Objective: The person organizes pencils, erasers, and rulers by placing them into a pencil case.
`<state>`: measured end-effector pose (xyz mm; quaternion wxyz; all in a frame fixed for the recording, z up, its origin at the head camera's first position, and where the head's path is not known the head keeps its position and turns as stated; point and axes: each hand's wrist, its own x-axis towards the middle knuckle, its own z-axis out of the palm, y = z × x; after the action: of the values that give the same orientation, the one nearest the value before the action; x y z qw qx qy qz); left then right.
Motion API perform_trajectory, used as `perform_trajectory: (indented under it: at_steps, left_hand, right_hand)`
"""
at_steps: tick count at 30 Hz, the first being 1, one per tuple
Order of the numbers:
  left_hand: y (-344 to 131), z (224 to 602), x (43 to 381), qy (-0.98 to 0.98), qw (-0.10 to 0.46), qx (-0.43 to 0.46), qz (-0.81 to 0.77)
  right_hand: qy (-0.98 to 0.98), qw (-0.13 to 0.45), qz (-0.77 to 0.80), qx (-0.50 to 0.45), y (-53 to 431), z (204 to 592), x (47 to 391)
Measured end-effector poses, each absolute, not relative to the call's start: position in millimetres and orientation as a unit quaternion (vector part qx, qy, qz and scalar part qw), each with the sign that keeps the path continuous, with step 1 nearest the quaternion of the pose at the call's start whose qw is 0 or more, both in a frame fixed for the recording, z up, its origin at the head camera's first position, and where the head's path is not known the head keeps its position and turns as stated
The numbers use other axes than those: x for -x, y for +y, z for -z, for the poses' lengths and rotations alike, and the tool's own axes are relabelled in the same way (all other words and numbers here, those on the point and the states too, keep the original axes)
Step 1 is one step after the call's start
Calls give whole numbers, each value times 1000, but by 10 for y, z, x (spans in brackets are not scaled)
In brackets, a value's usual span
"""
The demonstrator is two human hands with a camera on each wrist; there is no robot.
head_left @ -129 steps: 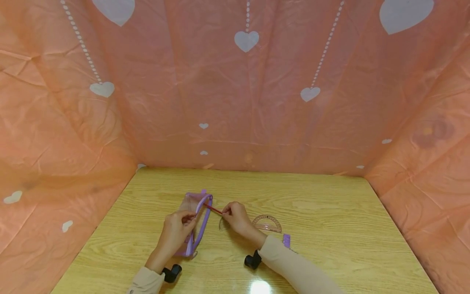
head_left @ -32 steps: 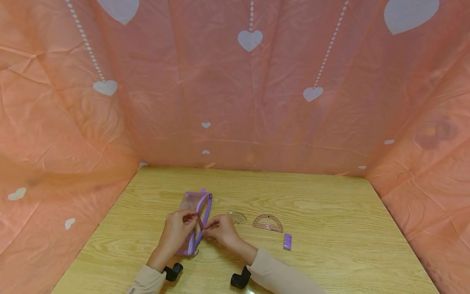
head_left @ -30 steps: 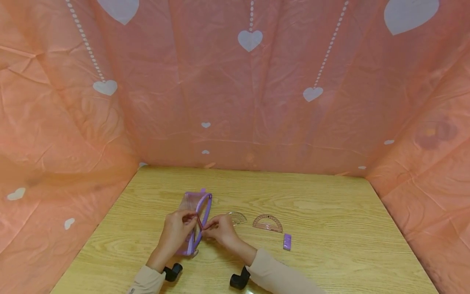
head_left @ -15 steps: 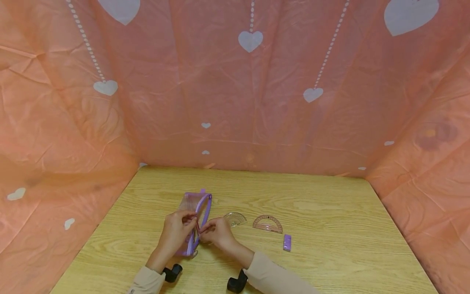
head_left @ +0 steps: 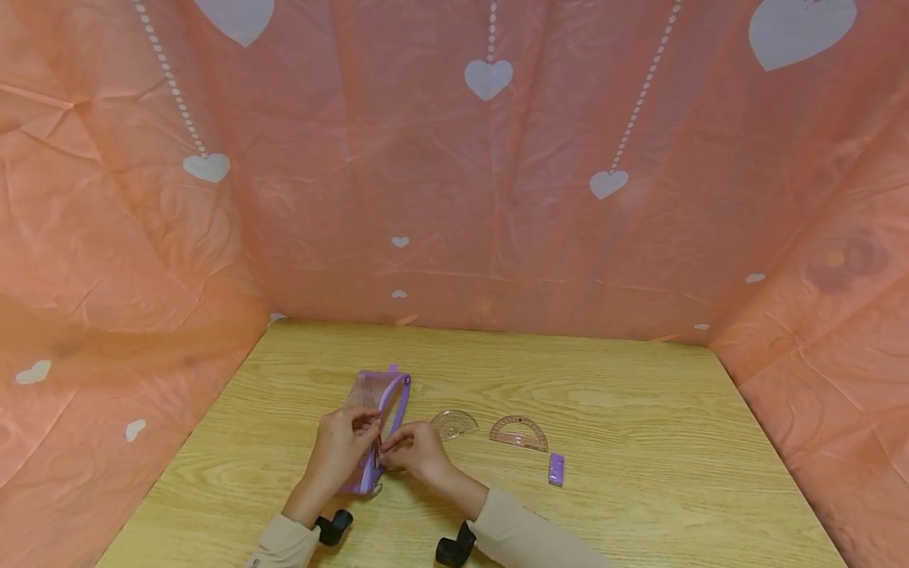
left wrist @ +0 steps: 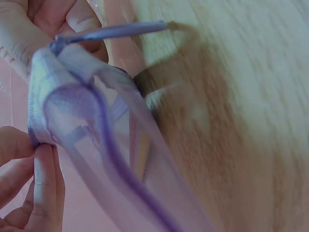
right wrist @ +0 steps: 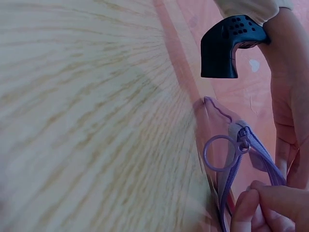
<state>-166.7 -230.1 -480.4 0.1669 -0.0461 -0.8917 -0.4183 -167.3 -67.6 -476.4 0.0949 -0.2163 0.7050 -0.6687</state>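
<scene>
A see-through pencil case (head_left: pixel 364 390) with purple edging lies at the left of the table, its zip open along the right side. My left hand (head_left: pixel 337 446) pinches the left edge of its mouth between thumb and fingers. At the right edge of the mouth is my right hand (head_left: pixel 420 454), its thumb and index finger together at the end of a slim red pencil (head_left: pixel 379 434) that reaches into the case; the fingertips partly hide it. In the left wrist view, red and yellowish sticks show through the case wall. A zip ring (right wrist: pixel 219 153) hangs at the case's near end.
A clear protractor (head_left: pixel 454 424) lies right of the case, just beyond my right hand. Farther right are a pinkish protractor (head_left: pixel 518 432) and a purple eraser-like block (head_left: pixel 556 469). Pink cloth (head_left: pixel 483 197) with white hearts stands around the wooden table (head_left: pixel 639 410).
My right hand has moved left and nearer to the case mouth, bringing the red pencil down into it. The clear protractor and purple block came into fuller view. My left hand keeps its hold.
</scene>
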Motion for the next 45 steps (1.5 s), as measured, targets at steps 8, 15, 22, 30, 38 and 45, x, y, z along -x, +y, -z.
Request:
perform_trajectory:
  at_steps: [8, 15, 22, 30, 38, 45]
  left_hand:
    - [-2303, 4810, 1667, -891, 169, 46, 418]
    - [-2304, 4808, 1668, -891, 172, 45, 418]
    - [-2300, 4789, 1659, -890, 172, 47, 419]
    - [-2297, 4781, 1654, -891, 167, 45, 420]
    - [-2298, 4798, 1658, -892, 172, 47, 417]
    - [-2296, 4795, 1660, -892, 169, 47, 417]
  right_hand:
    - [694, 109, 677, 221, -705, 4823, 1704]
    - [703, 119, 668, 213, -757, 5083, 1830]
    - [693, 128, 673, 225, -726, 5128, 1865]
    - [713, 118, 652, 230, -682, 5138, 1897]
    - [728, 115, 641, 216, -609, 5136, 1956]
    - [724, 112, 646, 215, -499, 5090, 1997]
